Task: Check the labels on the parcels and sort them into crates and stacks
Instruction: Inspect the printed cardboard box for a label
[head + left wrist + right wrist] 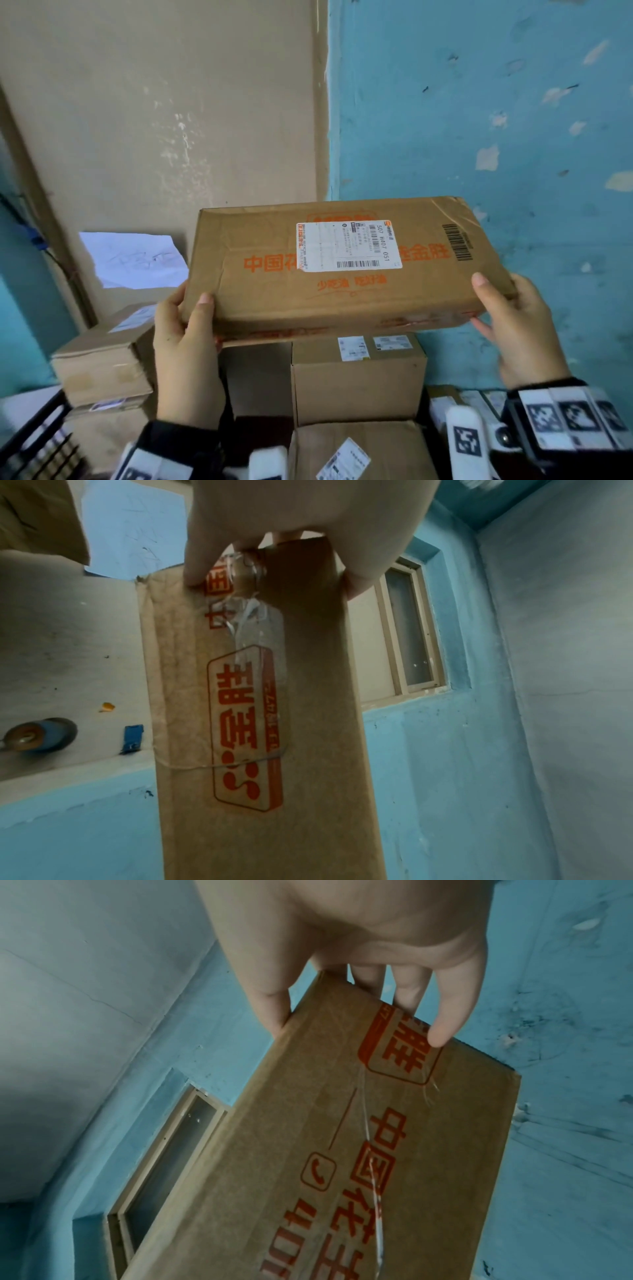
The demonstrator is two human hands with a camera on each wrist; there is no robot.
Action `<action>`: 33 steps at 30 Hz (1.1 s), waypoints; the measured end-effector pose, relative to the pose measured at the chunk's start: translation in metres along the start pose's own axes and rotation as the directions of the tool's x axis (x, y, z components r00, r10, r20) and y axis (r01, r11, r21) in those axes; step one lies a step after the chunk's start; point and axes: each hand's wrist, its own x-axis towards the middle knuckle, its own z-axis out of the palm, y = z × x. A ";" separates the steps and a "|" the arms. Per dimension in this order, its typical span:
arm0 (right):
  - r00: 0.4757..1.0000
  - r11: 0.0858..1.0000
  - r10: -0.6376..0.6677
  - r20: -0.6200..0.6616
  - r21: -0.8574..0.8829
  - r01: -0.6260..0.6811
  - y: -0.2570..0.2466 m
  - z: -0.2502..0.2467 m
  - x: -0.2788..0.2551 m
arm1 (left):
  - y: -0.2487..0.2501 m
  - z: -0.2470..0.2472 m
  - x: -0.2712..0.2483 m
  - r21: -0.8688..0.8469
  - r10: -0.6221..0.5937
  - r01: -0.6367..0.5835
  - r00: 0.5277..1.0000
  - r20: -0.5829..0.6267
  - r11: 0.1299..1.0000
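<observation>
left hand [301, 520] — fingers [197, 569] grip box [260, 723] end | orange print

The flat carton [342, 267] fills the middle of the head view, blocking passage from 9 to 3 o'clock. Beneath it, at 6 o'clock, stacked parcels [358, 377] crowd the way down. At 8 o'clock another box stack [102, 356] stands. Open room lies at 12 o'clock, up to the wall [479, 102].

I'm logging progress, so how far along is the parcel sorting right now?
Looks mid-job. Done: some boxes already sit stacked at left. In hand: the left hand and right hand hold the long carton up, its white label facing the camera. Left: placing it, plus labelled parcels below.
</observation>
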 end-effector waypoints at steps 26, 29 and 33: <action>0.993 0.997 0.004 -0.121 -0.075 -0.013 -0.048 -0.447 0.048 | -0.010 0.238 -0.340 0.011 -0.043 0.042 0.959 0.280 0.999; 0.991 0.993 0.029 -0.129 -0.109 -0.043 -0.038 -0.485 0.058 | -0.028 0.262 -0.363 0.037 -0.106 0.099 0.939 0.328 0.994; 0.985 0.974 0.036 -0.170 -0.215 -0.072 -0.013 -0.521 0.074 | -0.055 0.288 -0.385 0.085 -0.174 0.153 0.909 0.379 0.985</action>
